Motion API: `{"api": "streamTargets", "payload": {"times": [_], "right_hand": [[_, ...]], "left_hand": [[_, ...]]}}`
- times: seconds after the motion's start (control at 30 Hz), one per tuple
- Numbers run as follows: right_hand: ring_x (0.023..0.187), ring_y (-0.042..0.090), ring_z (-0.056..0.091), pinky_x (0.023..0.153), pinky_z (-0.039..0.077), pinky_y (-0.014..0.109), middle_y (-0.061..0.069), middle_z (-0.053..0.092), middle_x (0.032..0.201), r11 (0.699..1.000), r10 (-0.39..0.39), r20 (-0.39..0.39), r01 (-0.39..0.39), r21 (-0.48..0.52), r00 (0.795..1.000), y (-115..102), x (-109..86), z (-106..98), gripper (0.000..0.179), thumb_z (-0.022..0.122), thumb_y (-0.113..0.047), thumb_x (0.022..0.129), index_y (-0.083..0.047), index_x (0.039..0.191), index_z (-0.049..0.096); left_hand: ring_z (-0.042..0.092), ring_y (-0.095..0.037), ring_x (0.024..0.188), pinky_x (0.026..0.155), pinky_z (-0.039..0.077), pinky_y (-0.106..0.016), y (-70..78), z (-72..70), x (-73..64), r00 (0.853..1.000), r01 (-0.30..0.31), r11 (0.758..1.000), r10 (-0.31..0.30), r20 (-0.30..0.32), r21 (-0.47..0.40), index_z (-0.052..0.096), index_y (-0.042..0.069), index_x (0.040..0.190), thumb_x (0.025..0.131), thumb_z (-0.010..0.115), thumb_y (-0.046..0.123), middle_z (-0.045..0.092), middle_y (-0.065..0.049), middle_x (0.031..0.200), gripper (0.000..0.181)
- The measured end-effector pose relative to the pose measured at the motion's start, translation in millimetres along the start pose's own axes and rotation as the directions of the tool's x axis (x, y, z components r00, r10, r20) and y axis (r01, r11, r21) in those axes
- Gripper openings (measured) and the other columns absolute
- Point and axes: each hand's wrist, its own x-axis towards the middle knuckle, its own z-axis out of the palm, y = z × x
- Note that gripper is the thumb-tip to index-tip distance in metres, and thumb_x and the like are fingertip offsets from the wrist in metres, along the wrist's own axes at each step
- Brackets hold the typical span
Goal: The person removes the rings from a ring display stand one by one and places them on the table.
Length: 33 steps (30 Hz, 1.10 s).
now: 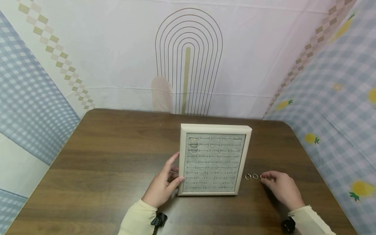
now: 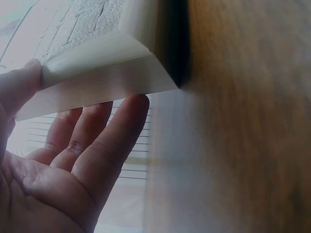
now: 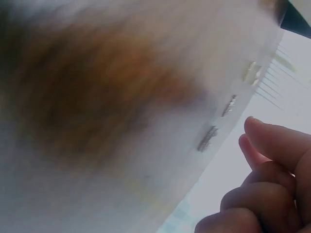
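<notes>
A cream-framed ring display board [image 1: 213, 163] with a grey slotted pad stands tilted on the table. Several rings sit in its slots at the upper left, the lowest a silver ring [image 1: 193, 151]. My left hand [image 1: 163, 186] holds the board's left edge, thumb on the front; in the left wrist view, the fingers of the left hand [image 2: 82, 155] lie against the side and behind. To the board's right, three loose rings lie in a row, among them a ring [image 1: 248, 177] and a middle ring [image 1: 255, 176]. My right hand [image 1: 282, 187] hovers at the rightmost ring [image 3: 207, 139], curled, thumb and forefinger slightly apart.
The brown wooden table [image 1: 117, 156] spreads out on both sides of the board. A patterned white cloth [image 1: 123, 49] hangs behind it, with blue checked cloth [image 1: 337, 114] at the right. Each wrist carries a black camera [image 1: 159, 220].
</notes>
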Motion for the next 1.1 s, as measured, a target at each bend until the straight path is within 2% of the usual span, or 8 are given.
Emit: {"api": "streamTargets", "payload": {"times": [0.23,0.5,0.57,0.73,0.9,1.1], "right_hand": [[0.073,0.015,0.059,0.057,0.044,0.03,0.003,0.07,0.091,0.997,-0.054,-0.108,0.059,0.044,0.993,-15,-4.6,-3,0.025,0.064,-0.032,0.088,-0.012,0.103,0.07],[0.062,0.008,0.054,0.051,0.041,0.025,-0.002,0.068,0.082,0.992,-0.082,-0.18,0.098,0.081,0.98,-36,-10.6,-11,0.032,0.061,-0.042,0.088,-0.015,0.102,0.071],[0.058,0.007,0.051,0.049,0.04,0.024,-0.003,0.065,0.075,0.99,-0.088,-0.196,0.108,0.09,0.977,-42,-12.4,-13,0.031,0.062,-0.042,0.087,-0.016,0.101,0.071],[0.047,0.006,0.04,0.042,0.035,0.024,-0.006,0.045,0.055,0.982,-0.116,-0.241,0.148,0.119,0.963,-58,-17.7,-16,0.022,0.066,-0.037,0.086,-0.019,0.097,0.071],[0.046,0.005,0.037,0.041,0.034,0.023,-0.006,0.04,0.054,0.971,-0.136,-0.295,0.187,0.151,0.946,-75,-23.5,-18,0.015,0.07,-0.033,0.084,-0.021,0.093,0.071],[0.046,0.006,0.036,0.042,0.034,0.023,-0.005,0.04,0.054,0.954,-0.158,-0.312,0.226,0.197,0.937,-101,-26.0,-21,0.012,0.071,-0.031,0.083,-0.022,0.091,0.072]], "left_hand": [[0.063,-0.01,0.09,0.074,0.053,-0.023,-0.9,-0.2,0.1,1.0,-0.003,1.0,0.003,-0.007,0.024,0.01,0.04,0.147,0.089,0.063,0.018,0.059,0.0,0.104,0.081],[0.064,-0.014,0.093,0.074,0.053,-0.023,-3.3,1.2,-0.7,1.0,0.003,0.999,-0.002,0.008,-0.035,0.012,0.035,0.148,0.09,0.062,0.015,0.058,-0.004,0.104,0.08],[0.063,-0.015,0.093,0.073,0.053,-0.023,-3.7,1.4,-1.1,1.0,0.003,0.999,-0.003,0.007,-0.034,0.013,0.034,0.149,0.09,0.062,0.015,0.058,-0.004,0.104,0.079],[0.064,-0.014,0.092,0.074,0.052,-0.022,-3.2,2.0,-1.7,1.0,-0.005,1.0,0.005,0.002,-0.026,0.012,0.038,0.148,0.09,0.063,0.014,0.059,-0.004,0.103,0.081],[0.064,-0.014,0.092,0.074,0.052,-0.022,-1.5,1.8,-1.5,1.0,-0.013,1.0,0.013,0.004,-0.021,0.01,0.038,0.147,0.089,0.063,0.012,0.059,-0.003,0.104,0.083],[0.063,-0.013,0.092,0.075,0.052,-0.023,-0.5,0.3,-0.2,1.0,-0.017,1.0,0.017,0.001,-0.011,0.01,0.039,0.148,0.089,0.063,0.012,0.059,-0.002,0.104,0.083]]}}
